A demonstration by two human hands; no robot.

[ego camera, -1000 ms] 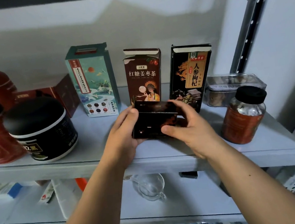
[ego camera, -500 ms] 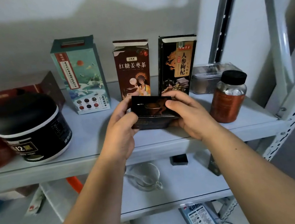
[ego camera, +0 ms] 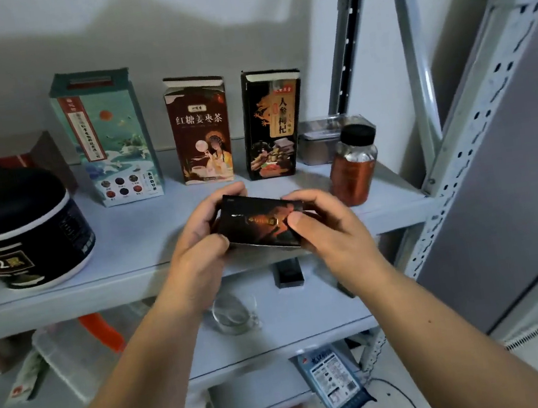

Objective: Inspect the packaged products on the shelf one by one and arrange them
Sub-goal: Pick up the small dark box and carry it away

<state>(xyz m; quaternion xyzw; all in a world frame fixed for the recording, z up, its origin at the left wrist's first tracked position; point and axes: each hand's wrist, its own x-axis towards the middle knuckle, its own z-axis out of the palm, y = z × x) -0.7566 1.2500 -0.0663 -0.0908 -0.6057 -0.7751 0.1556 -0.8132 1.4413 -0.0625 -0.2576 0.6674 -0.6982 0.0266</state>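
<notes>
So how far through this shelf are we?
Looks done: the teal box, brown box and black box stand upright in a row at the back. In hand: the left hand and right hand both grip a small dark box over the shelf front. Possibly left: the jar, tin and tub; whether they were inspected cannot be told.

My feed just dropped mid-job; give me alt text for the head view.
Two hands hold a dark box over the front of a grey shelf, the left hand at its left end, the right hand at its right. Behind it stand a teal carton, a brown carton and a black carton; a black tub sits left, an amber jar right.
</notes>
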